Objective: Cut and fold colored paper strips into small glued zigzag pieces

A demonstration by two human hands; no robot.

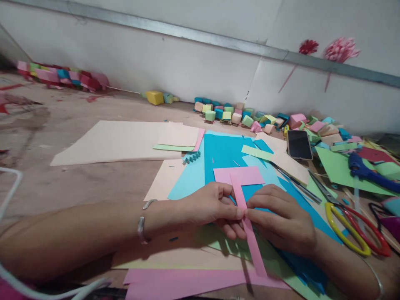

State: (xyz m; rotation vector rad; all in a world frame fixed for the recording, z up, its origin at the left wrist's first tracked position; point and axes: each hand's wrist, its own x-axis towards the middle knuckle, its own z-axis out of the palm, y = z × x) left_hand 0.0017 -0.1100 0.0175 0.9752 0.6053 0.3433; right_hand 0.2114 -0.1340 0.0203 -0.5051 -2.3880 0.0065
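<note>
A long narrow pink paper strip (254, 248) runs between my hands, tilted, its upper end over a wider pink paper piece (218, 176). My left hand (220, 210) pinches the strip near its middle, thumb on top and the other fingers curled beneath. At the same spot the fingertips of my right hand (283, 216) close on the strip from the right. Under both hands lie blue paper sheets (218, 146), with a large pink sheet (175, 285) at the near edge.
Scissors (350, 225) with yellow and red handles lie at right, beside a blue glue gun (371, 173) and a phone (299, 144). Folded paper cubes (218, 112) line the wall. A cream sheet (125, 141) lies at left; a white cable (12, 191) hangs nearby.
</note>
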